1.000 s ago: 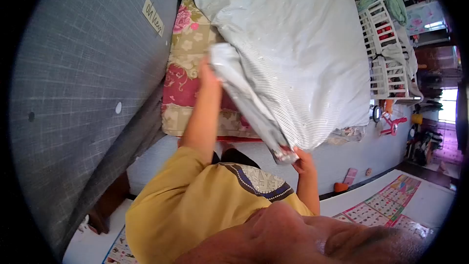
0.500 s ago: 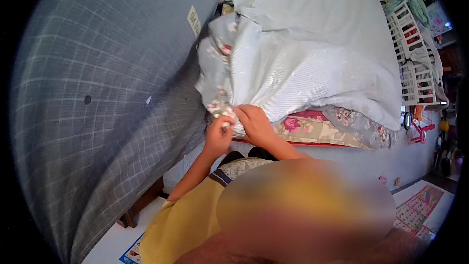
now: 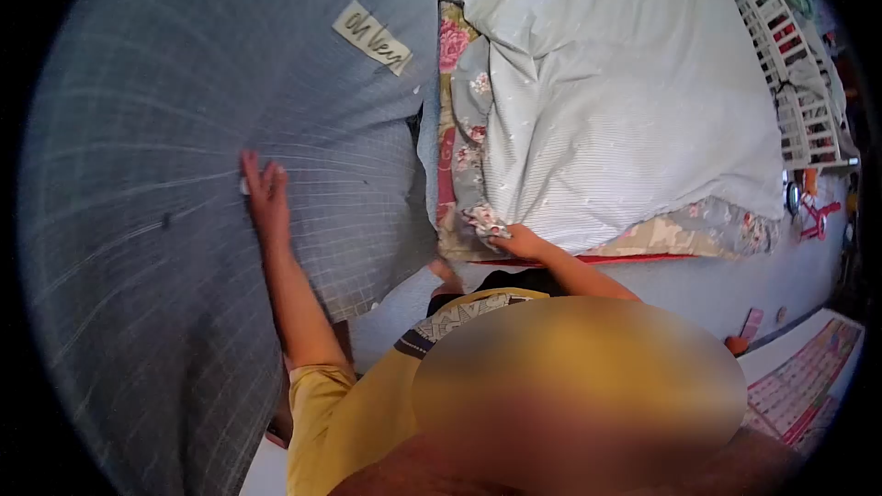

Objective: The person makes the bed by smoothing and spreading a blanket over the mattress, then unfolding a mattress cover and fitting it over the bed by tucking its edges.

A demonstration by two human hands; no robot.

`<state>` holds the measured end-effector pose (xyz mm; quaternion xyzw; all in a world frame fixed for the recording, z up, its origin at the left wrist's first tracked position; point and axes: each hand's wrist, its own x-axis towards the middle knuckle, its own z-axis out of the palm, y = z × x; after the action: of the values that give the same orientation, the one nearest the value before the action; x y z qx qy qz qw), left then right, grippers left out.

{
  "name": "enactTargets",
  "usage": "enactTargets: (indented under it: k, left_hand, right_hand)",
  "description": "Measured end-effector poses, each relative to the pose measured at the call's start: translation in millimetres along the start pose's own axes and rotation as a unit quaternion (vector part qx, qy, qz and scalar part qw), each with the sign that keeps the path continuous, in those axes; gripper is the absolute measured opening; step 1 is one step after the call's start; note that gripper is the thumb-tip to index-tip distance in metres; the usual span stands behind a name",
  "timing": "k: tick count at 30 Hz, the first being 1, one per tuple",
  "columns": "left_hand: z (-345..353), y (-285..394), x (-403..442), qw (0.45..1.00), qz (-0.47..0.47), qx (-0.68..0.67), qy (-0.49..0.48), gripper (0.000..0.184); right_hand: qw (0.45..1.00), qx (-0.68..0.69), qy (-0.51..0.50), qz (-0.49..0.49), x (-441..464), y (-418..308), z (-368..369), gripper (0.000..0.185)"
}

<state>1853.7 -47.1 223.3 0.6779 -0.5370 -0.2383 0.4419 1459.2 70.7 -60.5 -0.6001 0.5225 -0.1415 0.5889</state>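
My left hand point(image 3: 265, 189) presses against a large grey checked cloth point(image 3: 340, 165) that hangs at the left, its fingers stretched out and apart. Folds run outward in the cloth from near my fingertips. My right hand point(image 3: 522, 243) is closed on the bunched floral corner of a quilt point(image 3: 616, 83). The quilt is pale with fine stripes, and its turned edge shows grey floral fabric. Beneath it lies a bed pad point(image 3: 634, 237) with beige and pink floral patterning and a red edge.
A paper label point(image 3: 372, 37) with handwriting is on the grey cloth. White slatted railing point(image 3: 808, 124) with cloths stands at the right. Beyond the bed's near side is pale floor point(image 3: 717, 289), with a pink item point(image 3: 814, 218) and a printed chart point(image 3: 799, 386) at the right.
My left hand has let go of the quilt corner and moved left onto the grey cloth, pushing it leftward. More of the bed's left edge shows. My right hand stays at the corner.
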Motion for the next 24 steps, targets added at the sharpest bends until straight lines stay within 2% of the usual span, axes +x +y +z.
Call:
enactTargets:
  k: [2,4,5,6,7,9,11,15,17,19,21,24]
  left_hand:
    - [-40.5,-3.9,27.2,0.999,0.037,0.022,-0.004,0.07]
    - [-67.4,-15.9,60.3,0.997,0.072,0.029,-0.009,0.072]
    - [-79.4,-22.8,66.7,0.996,0.089,0.026,-0.011,0.073]
    - [-91.7,-27.1,76.3,0.994,0.107,0.024,-0.014,0.074]
    - [-96.8,-39.0,86.7,0.99,0.13,0.049,-0.01,0.075]
    - [-98.4,-48.1,123.3,0.98,0.174,0.091,-0.001,0.076]
    - [-90.0,-54.5,149.8,0.977,0.16,0.139,0.007,0.077]
    - [-60.9,-90.8,192.7,0.968,0.146,0.197,0.052,0.077]
    - [-59.9,-124.0,216.2,0.971,0.161,0.171,0.051,0.078]
    - [-46.5,-154.5,242.2,0.954,0.208,0.206,0.07,0.08]
    - [-37.2,-171.6,264.3,0.903,0.282,0.305,0.111,0.082]
    - [-17.8,-186.1,283.5,0.844,0.287,0.43,0.143,0.081]
  right_hand:
    - [0.999,0.013,0.025,0.042,7.5,8.7,15.6,0.044]
    - [0.992,0.037,0.106,0.054,23.3,33.9,40.5,0.044]
    - [0.989,0.054,0.09,0.102,25.1,37.1,44.1,0.041]
    - [0.986,0.066,0.138,0.07,34.4,67.0,63.5,0.038]
    - [0.977,0.111,0.148,0.107,23.7,45.3,58.4,0.038]
    - [0.978,0.074,0.142,0.136,37.9,79.9,76.2,0.042]
    - [0.978,0.014,0.12,0.172,43.2,101.2,92.2,0.046]
    - [0.945,-0.22,-0.021,0.24,50.5,179.3,139.7,0.05]
    - [0.955,-0.177,0.057,0.232,52.9,194.4,153.4,0.048]
    - [0.958,-0.104,0.119,0.238,70.4,205.6,153.5,0.046]
    - [0.954,0.001,0.156,0.257,91.6,205.1,157.6,0.043]
    - [0.945,-0.07,0.115,0.297,136.1,199.1,150.5,0.036]
